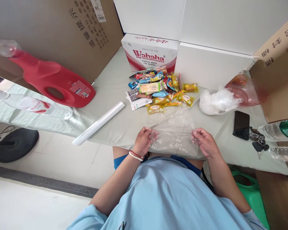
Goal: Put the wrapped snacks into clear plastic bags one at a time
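Note:
A clear plastic bag point(174, 134) is stretched flat between my two hands over the table's front edge. My left hand point(144, 140) pinches its left side, and my right hand point(204, 140) pinches the right side. Just beyond the bag lies a pile of wrapped snacks point(151, 88) in many colours. Several yellow packets point(155, 109) from that pile lie close to the bag's far edge. Whether anything is inside the bag is hard to make out, but it looks flat.
A white roll point(99, 123), a red jug point(55, 80) and a plastic bottle point(31, 103) lie on the left. Behind the snacks stands a Wahaha box point(151, 52). Bunched white plastic bags point(218, 100), a red basket point(248, 92), a black phone point(241, 125) and keys point(258, 139) are rightward.

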Tool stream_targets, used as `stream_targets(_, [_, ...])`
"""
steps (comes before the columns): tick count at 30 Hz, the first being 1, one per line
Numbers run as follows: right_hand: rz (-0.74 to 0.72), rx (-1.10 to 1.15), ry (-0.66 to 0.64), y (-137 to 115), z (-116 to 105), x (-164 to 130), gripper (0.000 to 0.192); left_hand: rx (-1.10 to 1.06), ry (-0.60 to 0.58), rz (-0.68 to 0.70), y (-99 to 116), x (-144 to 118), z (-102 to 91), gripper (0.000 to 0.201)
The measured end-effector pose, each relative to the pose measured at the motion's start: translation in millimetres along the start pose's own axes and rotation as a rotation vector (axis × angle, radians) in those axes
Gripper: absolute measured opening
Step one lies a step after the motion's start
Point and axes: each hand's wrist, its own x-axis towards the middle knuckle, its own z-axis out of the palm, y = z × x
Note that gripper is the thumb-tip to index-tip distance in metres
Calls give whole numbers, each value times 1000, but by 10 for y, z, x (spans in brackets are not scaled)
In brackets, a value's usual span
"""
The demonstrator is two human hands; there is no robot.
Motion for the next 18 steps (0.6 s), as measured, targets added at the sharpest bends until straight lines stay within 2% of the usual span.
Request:
stream_targets(3, [49,-63,-15,52,-99,44,51,164,91,110,-20,71,-63,37])
stream_targets(6, [32,-131,-9,126,-117,68,52,210,111,167,-31,118,-108,38])
stream_targets(13, [-118,-298,54,290,-256,136,45,310,30,185,46,80,-271,42])
stream_targets(16, [-185,-490,49,280,-329,132,36,415,78,259,39,62,-289,48])
stream_targets(18, [-298,-639,126,186,-347,96,32,489,110,329,24,64,-286,54])
